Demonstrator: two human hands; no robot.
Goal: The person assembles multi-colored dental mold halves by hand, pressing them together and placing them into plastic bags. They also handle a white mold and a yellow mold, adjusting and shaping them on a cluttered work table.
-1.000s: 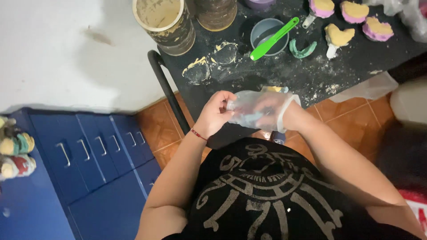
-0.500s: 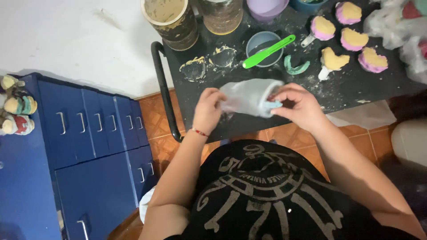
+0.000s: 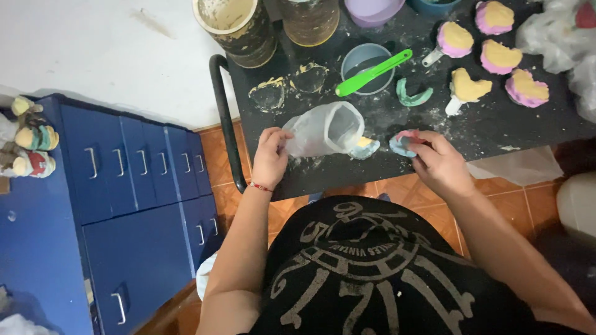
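My left hand (image 3: 270, 156) grips the end of a clear plastic bag (image 3: 324, 129), which lies open-mouthed on the black table (image 3: 397, 161). A small yellow and blue moulded piece (image 3: 365, 147) sits just under the bag's mouth. My right hand (image 3: 438, 162) pinches a small blue and pink moulded piece (image 3: 402, 141) at the table's near edge. Behind them a green spatula (image 3: 372, 72) rests across a grey bowl (image 3: 366, 67).
Several pink and yellow moulded shapes (image 3: 490, 57) lie at the table's right, beside a teal curved mould (image 3: 413, 95). Two powder-crusted jars (image 3: 239, 28) stand at the back. A blue drawer cabinet (image 3: 130, 205) stands left. Crumpled plastic bags (image 3: 559, 37) fill the far right.
The hands have parted: the left now holds the bag alone on the table, and the right has moved right, pinching a small blue and pink piece.
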